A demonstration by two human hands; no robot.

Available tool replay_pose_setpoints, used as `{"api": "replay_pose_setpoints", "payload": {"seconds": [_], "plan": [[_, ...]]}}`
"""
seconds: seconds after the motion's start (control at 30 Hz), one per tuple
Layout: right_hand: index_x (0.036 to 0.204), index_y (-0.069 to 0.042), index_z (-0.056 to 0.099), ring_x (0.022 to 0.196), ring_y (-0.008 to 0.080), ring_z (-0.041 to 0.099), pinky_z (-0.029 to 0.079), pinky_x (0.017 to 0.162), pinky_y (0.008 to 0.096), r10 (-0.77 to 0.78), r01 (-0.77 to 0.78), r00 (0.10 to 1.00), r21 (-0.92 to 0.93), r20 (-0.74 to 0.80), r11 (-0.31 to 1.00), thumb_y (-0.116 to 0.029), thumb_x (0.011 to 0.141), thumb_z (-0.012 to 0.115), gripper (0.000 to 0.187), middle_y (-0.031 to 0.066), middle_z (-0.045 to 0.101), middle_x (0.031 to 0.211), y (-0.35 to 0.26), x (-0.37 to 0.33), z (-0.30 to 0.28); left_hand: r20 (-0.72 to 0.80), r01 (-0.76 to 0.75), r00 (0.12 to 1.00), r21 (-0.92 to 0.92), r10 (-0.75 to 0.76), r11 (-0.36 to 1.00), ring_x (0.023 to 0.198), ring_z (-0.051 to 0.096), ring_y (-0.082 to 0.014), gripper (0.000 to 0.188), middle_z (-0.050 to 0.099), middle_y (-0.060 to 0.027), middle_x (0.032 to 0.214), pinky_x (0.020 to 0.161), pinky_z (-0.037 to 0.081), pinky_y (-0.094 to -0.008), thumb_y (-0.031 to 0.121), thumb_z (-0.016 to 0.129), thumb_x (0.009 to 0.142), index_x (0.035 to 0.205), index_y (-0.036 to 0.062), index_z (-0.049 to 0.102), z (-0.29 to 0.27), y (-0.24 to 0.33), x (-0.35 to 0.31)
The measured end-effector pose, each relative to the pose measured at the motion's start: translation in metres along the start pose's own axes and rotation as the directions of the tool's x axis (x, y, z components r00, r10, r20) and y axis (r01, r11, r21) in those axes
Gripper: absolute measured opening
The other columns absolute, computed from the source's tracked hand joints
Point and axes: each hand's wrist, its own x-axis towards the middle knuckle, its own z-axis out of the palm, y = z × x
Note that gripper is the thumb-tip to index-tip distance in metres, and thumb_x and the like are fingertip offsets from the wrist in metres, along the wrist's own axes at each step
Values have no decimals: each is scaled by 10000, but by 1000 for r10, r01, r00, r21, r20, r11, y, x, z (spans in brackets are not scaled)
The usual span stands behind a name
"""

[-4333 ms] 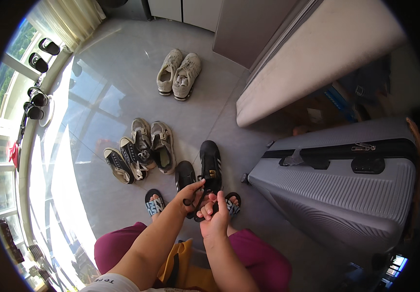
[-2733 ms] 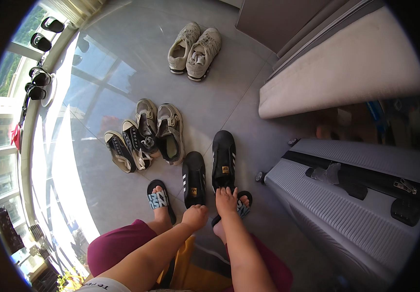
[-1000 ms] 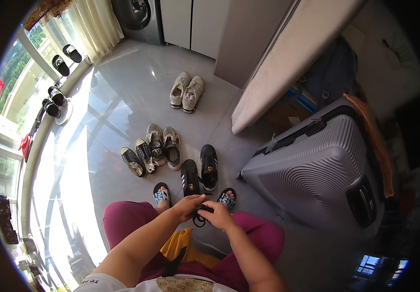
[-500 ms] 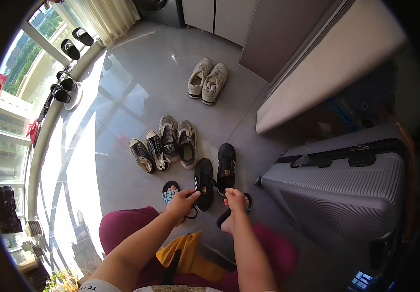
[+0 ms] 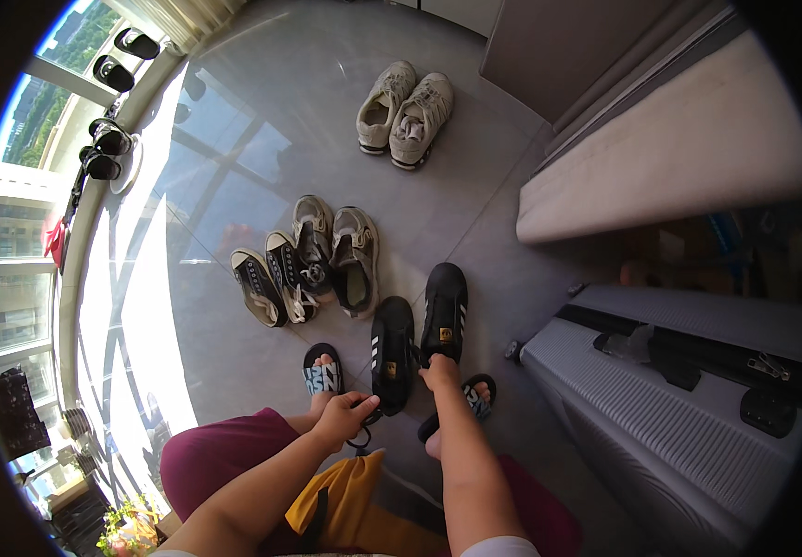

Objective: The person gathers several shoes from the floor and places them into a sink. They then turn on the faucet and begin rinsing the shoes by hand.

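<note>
Two black shoes with white side stripes stand side by side before me, the left shoe (image 5: 390, 339) slightly nearer than the right shoe (image 5: 445, 302). My left hand (image 5: 343, 420) is closed in a pinch beside the near end of the left shoe, on a thin black shoelace (image 5: 361, 440) that loops down below the fingers. My right hand (image 5: 440, 373) is closed at the near end of the right shoe. Its fingers pinch a dark lace running toward the left shoe; the fingertips are partly hidden.
Black canvas sneakers (image 5: 271, 283) and grey sneakers (image 5: 355, 255) stand left of the black shoes. White sneakers (image 5: 406, 116) are farther off. A grey suitcase (image 5: 670, 408) stands right. My feet wear printed slippers (image 5: 322, 373). Yellow cloth (image 5: 336, 497) lies across my lap.
My left hand has moved nearer to me along the left shoe. My right hand has come over the near end of the right shoe. The whole view has shifted slightly.
</note>
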Motion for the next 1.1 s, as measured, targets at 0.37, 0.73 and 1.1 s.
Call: {"api": "replay_pose_setpoints", "payload": {"seconds": [0.37,0.73,1.1], "plan": [[888,32,641,611,92,609,500,534,211,-167,49,986,928,15,370,-47,806,673,118,29,642,783,-57,-169,-27,-1,40,999,-359,-43,933,521,497,-150,370,523,-27,646,460,409,-293,418,556,912,958,54,604,17,-3,-25],[885,-42,615,678,152,647,558,655,284,-361,-214,892,957,272,194,-72,806,697,118,54,644,833,-68,-318,-43,212,-233,935,-237,284,943,815,592,-229,292,590,-112,969,668,512,-355,13,583,835,1117,84,568,-5,1,-127],[1374,-61,362,1202,204,432,382,987,345,-410,611,774,737,-482,288,-33,786,635,649,141,428,1321,-83,-351,-63,336,-591,806,441,487,675,669,577,-200,221,561,-78,788,537,479,-326,45,545,805,1016,-3,588,-11,-4,-191]]}}
